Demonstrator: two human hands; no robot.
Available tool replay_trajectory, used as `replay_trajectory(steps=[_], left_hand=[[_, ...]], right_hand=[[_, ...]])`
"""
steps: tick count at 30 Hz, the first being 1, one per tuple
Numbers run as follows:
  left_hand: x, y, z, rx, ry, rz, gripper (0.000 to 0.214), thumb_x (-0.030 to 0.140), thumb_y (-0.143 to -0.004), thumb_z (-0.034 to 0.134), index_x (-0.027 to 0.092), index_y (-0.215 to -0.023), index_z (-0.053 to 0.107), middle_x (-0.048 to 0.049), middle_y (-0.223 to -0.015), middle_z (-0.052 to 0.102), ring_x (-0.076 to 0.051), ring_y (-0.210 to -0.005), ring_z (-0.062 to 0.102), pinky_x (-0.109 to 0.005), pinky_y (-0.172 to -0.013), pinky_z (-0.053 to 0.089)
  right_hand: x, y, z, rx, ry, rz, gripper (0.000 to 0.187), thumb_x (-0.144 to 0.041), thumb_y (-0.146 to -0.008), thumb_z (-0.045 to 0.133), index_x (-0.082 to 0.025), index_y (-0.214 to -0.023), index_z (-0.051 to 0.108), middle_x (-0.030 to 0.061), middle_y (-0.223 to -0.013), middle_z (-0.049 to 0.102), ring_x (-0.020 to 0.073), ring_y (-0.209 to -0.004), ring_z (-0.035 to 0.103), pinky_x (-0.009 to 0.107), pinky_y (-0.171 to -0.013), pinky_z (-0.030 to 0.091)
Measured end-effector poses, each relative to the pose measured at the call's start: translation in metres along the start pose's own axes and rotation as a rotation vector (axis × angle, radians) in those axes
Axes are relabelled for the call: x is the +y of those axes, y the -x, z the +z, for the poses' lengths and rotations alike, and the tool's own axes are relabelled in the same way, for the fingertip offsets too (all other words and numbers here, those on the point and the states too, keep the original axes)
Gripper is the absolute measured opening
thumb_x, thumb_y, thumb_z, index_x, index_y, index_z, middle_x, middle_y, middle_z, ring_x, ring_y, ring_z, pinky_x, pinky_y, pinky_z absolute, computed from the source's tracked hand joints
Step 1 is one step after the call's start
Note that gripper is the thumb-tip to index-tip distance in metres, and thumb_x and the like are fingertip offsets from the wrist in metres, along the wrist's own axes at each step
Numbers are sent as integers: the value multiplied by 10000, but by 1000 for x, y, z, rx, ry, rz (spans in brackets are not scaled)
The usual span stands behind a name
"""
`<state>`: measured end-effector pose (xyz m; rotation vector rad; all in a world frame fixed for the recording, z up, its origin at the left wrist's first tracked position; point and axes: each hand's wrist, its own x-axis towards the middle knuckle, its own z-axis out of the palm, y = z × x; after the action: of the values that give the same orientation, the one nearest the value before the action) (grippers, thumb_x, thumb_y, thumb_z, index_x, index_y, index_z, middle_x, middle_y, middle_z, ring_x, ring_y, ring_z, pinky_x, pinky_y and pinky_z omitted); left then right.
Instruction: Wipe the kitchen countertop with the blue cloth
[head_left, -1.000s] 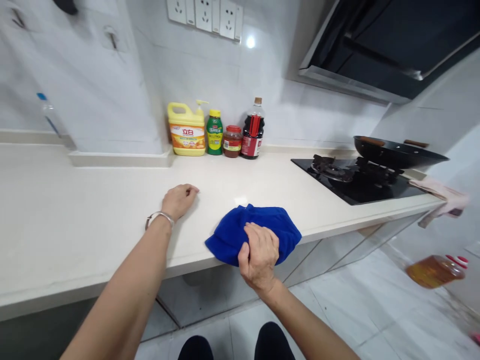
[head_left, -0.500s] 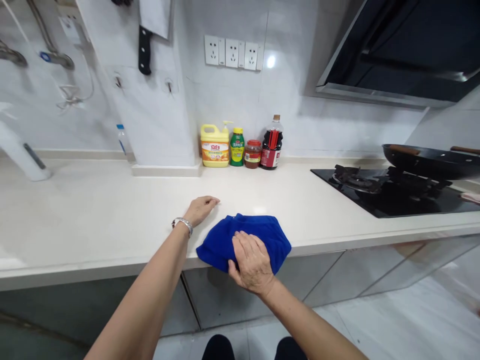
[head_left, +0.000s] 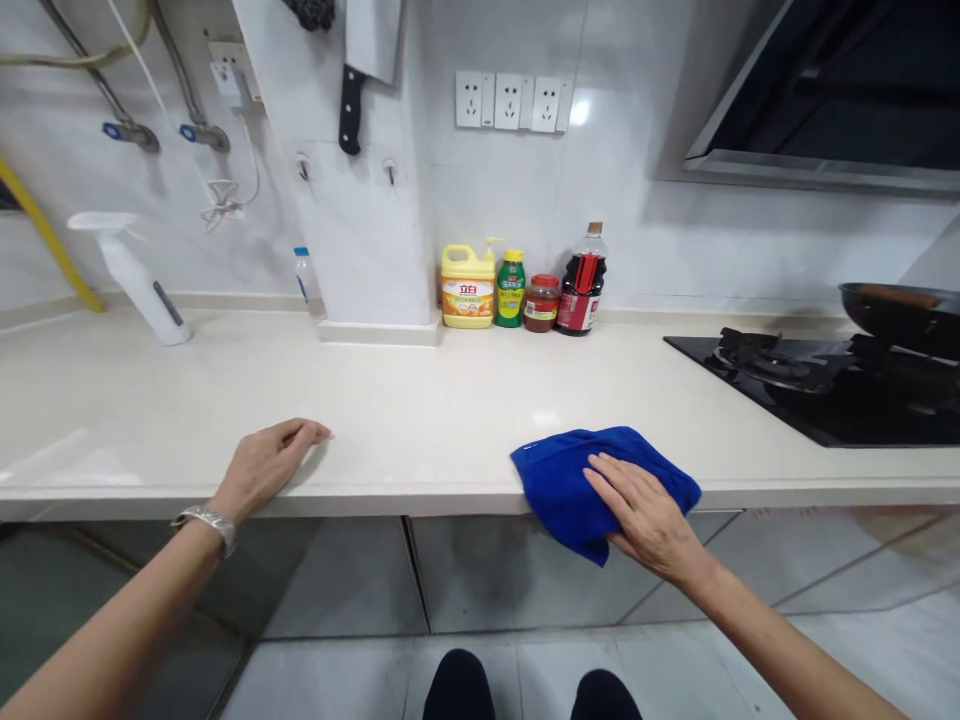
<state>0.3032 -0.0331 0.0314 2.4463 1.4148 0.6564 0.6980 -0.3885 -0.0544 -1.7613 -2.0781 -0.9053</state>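
A blue cloth (head_left: 562, 490) lies over the counter's front edge, with one corner hanging down the front. My right hand (head_left: 646, 515) presses on its right part, fingers stretched together over the fabric and the thumb hidden at the lower edge. Well to the left, my left hand (head_left: 266, 465) rests by the front edge of the white counter (head_left: 420, 400). Its fingers are curled in and nothing shows in them. A silver bracelet (head_left: 210, 525) circles that wrist.
Along the wall stand a yellow detergent jug (head_left: 468, 287), a green bottle (head_left: 511, 290), a red-lidded jar (head_left: 541, 304) and a dark sauce bottle (head_left: 582, 285). A gas stove (head_left: 810, 400) with a wok (head_left: 900, 315) is at right. A white spray bottle (head_left: 139, 285) leans left; a cleaver (head_left: 364, 70) hangs above.
My right hand has moved right along the counter edge with the blue cloth. My left hand has shifted left, away from the cloth. The view has turned slightly left.
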Motion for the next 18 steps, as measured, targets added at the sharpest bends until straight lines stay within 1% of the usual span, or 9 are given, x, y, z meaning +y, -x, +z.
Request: replay_trajectory(steps=[2, 4, 8, 10, 13, 18], left_hand=[[5, 1, 3, -9, -24, -6, 440, 563, -880, 434, 254, -957, 739, -7, -755, 693, -241, -759, 618, -312, -694, 417], [12, 2, 6, -12, -53, -6, 403, 557, -866, 476, 253, -959, 724, -3, -752, 687, -240, -746, 606, -304, -660, 390], [16, 6, 8, 12, -51, -4, 368, 535, -882, 476, 257, -966, 701, -6, -820, 709, -246, -775, 608, -313, -658, 374], [16, 9, 9, 32, -52, -7, 359, 530, -888, 467, 260, -961, 692, -21, -869, 719, -258, -806, 616, -323, -668, 377], [16, 12, 12, 51, -58, -36, 345, 521, -881, 456, 270, -938, 686, -43, -883, 727, -274, -818, 629, -332, -658, 377], [18, 14, 14, 77, -52, -65, 360, 525, -865, 447, 277, -927, 700, -55, -875, 734, -292, -841, 644, -347, -666, 398]], right_hand=[[0, 1, 1, 29, 26, 16, 734, -180, -885, 568, -121, -1564, 295, 198, -1500, 485, 337, -1414, 416, 527, -1101, 422], [-6, -3, 4, 63, 45, 45, 728, -195, -881, 568, -110, -1554, 304, 209, -1476, 505, 346, -1394, 441, 536, -1086, 428], [-28, -24, 6, 93, 64, 124, 722, -97, -824, 513, -112, -1526, 343, 200, -1445, 534, 335, -1357, 487, 521, -1058, 448], [-41, -38, 7, 90, 74, 149, 714, -71, -802, 500, -109, -1504, 372, 198, -1428, 549, 336, -1337, 505, 516, -1042, 457], [-66, -62, 12, 85, 83, 147, 657, -105, -809, 540, -81, -1455, 424, 216, -1402, 566, 356, -1324, 507, 519, -1034, 458], [-112, -105, 32, 99, 76, 121, 608, -186, -821, 598, -61, -1405, 477, 230, -1376, 580, 371, -1329, 493, 508, -1065, 432]])
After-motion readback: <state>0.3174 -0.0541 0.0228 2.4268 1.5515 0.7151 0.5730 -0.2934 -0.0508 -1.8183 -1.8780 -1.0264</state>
